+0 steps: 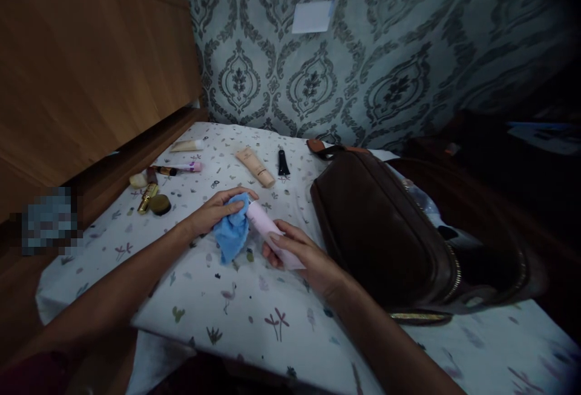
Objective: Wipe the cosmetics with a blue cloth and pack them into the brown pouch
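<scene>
In the middle of the head view, my left hand grips a blue cloth that hangs down from its fingers. The cloth is pressed against the cap end of a pale pink squeeze tube. My right hand is wrapped round the lower part of this tube, its flat end pointing toward me. Behind the hands lie a beige squeeze tube and a small black tube. To the right of my right hand stands a dark brown leather bag, its zip open.
On the left lie a cream tube, a thin pink-capped tube, a gold lipstick-like case and a round gold-brown jar. A white printed cloth covers the surface. A wooden cabinet borders its left side, a patterned wall the back.
</scene>
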A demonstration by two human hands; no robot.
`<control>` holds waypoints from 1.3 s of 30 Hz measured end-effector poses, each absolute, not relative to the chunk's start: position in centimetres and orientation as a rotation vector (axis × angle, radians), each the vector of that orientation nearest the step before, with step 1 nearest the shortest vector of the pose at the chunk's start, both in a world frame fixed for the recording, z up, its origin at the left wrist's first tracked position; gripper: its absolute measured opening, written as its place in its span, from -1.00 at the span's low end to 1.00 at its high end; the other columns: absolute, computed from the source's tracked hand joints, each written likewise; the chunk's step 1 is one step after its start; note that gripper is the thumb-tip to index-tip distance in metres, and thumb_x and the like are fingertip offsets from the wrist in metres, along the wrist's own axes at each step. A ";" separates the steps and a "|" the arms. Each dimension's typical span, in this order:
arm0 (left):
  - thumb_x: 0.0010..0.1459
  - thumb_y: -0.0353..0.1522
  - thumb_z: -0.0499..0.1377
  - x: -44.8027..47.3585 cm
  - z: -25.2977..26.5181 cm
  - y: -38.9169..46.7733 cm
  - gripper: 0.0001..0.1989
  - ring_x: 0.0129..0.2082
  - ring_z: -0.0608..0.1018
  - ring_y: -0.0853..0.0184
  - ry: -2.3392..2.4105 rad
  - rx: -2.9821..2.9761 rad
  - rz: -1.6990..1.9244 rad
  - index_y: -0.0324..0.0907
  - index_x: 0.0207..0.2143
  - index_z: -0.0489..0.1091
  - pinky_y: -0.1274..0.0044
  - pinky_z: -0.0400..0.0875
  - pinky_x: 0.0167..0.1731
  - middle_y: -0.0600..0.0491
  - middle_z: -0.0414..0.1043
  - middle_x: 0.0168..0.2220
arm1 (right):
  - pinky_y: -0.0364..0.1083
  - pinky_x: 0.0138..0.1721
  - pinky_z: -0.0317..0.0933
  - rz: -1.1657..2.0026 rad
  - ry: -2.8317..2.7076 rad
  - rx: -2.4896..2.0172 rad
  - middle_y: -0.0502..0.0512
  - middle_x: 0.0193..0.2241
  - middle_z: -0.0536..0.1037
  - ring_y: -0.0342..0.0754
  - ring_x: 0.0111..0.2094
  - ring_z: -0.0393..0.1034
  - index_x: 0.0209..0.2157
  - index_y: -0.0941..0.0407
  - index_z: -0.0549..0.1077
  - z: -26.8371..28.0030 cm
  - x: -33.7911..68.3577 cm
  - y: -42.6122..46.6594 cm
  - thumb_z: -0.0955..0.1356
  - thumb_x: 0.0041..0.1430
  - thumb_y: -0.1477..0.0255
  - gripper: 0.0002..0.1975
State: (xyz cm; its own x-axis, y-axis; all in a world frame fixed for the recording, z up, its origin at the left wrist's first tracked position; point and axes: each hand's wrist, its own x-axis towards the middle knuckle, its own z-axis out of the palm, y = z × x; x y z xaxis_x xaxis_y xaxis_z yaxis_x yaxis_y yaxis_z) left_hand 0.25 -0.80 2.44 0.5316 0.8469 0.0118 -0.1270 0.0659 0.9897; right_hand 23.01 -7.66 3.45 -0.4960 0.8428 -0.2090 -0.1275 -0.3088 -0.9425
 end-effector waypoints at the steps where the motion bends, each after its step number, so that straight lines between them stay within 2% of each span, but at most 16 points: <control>1: 0.05 -0.08 0.34 0.3 2.5 -0.8 -0.47 -0.51 0.45 0.46 0.703 1.299 0.847 -0.19 -0.02 0.44 0.67 0.37 -0.50 0.08 0.43 -0.34 | -0.12 -0.47 0.20 1.907 -1.227 -0.959 0.04 -0.45 0.53 -0.11 -0.51 0.36 -0.21 0.09 0.39 3.5 23.0 -7.7 0.43 0.05 0.13 -0.62; 5: -0.03 -0.07 0.39 0.7 2.9 -1.0 -0.46 -0.49 0.46 0.45 0.704 1.239 0.883 -0.23 -0.10 0.48 0.66 0.41 -0.47 0.06 0.44 -0.34 | -0.11 -0.34 0.33 2.031 -1.118 -0.903 0.14 -0.37 0.61 -0.08 -0.41 0.50 -0.11 0.14 0.41 3.5 23.2 -7.8 0.42 0.11 0.14 -0.57; 9: -0.13 -0.06 0.44 1.3 3.0 -1.2 -0.44 -0.51 0.47 0.45 0.710 1.123 0.901 -0.26 -0.19 0.49 0.64 0.44 -0.48 0.07 0.46 -0.40 | -0.17 -0.35 0.36 2.129 -1.017 -0.826 0.19 -0.33 0.63 -0.11 -0.41 0.53 -0.14 0.18 0.43 3.6 22.8 -8.0 0.41 0.19 0.18 -0.64; 13: -0.18 -0.05 0.46 1.7 2.6 -1.1 -0.48 -0.56 0.45 0.46 0.701 1.034 0.986 -0.26 -0.33 0.45 0.65 0.41 -0.55 0.13 0.43 -0.51 | -0.12 -0.32 0.42 2.213 -0.899 -0.754 0.22 -0.30 0.62 -0.08 -0.39 0.55 -0.14 0.21 0.44 3.9 21.9 -8.6 0.26 0.34 0.15 -0.62; 16: -0.16 -0.05 0.45 1.9 2.2 -0.9 -0.50 -0.60 0.43 0.48 0.692 0.996 1.011 -0.25 -0.41 0.39 0.65 0.40 -0.57 0.18 0.37 -0.57 | -0.18 -0.42 0.39 2.275 -0.759 -0.745 0.17 -0.39 0.59 -0.12 -0.48 0.50 -0.19 0.21 0.44 3.7 21.6 -8.8 0.16 0.40 0.13 -0.55; 20: -0.18 -0.07 0.47 2.1 2.0 -1.0 -0.51 -0.60 0.43 0.48 0.713 0.919 1.021 -0.23 -0.39 0.38 0.61 0.42 -0.53 0.19 0.39 -0.56 | -0.22 -0.57 0.31 2.278 -0.641 -0.763 0.06 -0.51 0.52 -0.16 -0.60 0.39 -0.24 0.17 0.43 2.9 21.5 -8.6 0.18 0.40 0.13 -0.59; 25: -0.08 -0.02 0.40 3.0 2.3 -1.8 -0.52 -0.57 0.50 0.38 0.734 0.909 0.953 -0.24 -0.36 0.42 0.54 0.45 -0.50 0.09 0.48 -0.54 | -0.17 -0.50 0.34 2.130 -0.643 -0.785 0.04 -0.52 0.53 -0.14 -0.58 0.41 -0.23 0.14 0.41 2.4 20.5 -8.7 0.21 0.38 0.11 -0.62; 28: 0.02 0.06 0.30 3.6 2.4 -2.5 -0.40 -0.66 0.47 0.37 0.687 0.988 0.824 -0.27 -0.14 0.44 0.55 0.38 -0.61 0.06 0.49 -0.57 | -0.10 -0.43 0.39 1.992 -0.759 -0.840 0.07 -0.46 0.57 -0.09 -0.52 0.48 -0.22 0.12 0.37 2.2 19.9 -8.9 0.28 0.29 0.04 -0.60; 30: 0.04 0.09 0.27 3.9 2.3 -3.0 -0.29 -0.73 0.41 0.40 0.631 1.045 0.739 -0.27 0.02 0.38 0.57 0.31 -0.70 0.10 0.45 -0.61 | -0.03 -0.38 0.41 1.925 -0.829 -0.894 0.08 -0.44 0.57 -0.03 -0.48 0.51 -0.18 0.10 0.34 1.9 19.7 -9.0 0.29 0.26 0.00 -0.58; 33: 0.03 0.03 0.32 4.2 1.9 -3.4 -0.24 -0.74 0.37 0.44 0.597 1.119 0.665 -0.27 0.12 0.30 0.62 0.26 -0.73 0.15 0.40 -0.61 | 0.02 -0.37 0.41 1.832 -0.903 -0.970 0.08 -0.38 0.57 0.03 -0.41 0.53 0.00 0.04 0.28 1.5 19.7 -8.9 0.29 0.25 0.03 -0.55; 36: 0.03 -0.01 0.34 4.4 1.8 -3.7 -0.33 -0.67 0.41 0.44 0.608 1.143 0.678 -0.27 0.05 0.34 0.61 0.31 -0.67 0.12 0.43 -0.54 | 0.00 -0.35 0.38 1.704 -0.997 -1.040 0.09 -0.31 0.55 0.03 -0.34 0.51 0.05 0.01 0.26 1.2 20.0 -8.8 0.30 0.22 0.03 -0.51; 39: -0.05 -0.02 0.40 4.5 2.0 -3.6 -0.42 -0.51 0.50 0.41 0.678 1.122 0.815 -0.27 -0.17 0.42 0.60 0.42 -0.50 0.06 0.48 -0.44 | -0.04 -0.32 0.32 1.490 -1.206 -1.153 0.05 -0.34 0.50 -0.02 -0.33 0.42 -0.18 0.05 0.35 1.4 20.6 -8.7 0.31 0.18 -0.04 -0.56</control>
State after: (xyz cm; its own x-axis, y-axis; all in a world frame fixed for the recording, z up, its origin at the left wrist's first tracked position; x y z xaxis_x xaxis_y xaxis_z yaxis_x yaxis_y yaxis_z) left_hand 4.50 -3.63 1.98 0.5410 0.8385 -0.0656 -0.2176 0.2149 0.9521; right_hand 20.57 -8.72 1.36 -0.1882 0.9732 -0.1319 -0.0736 -0.1479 -0.9863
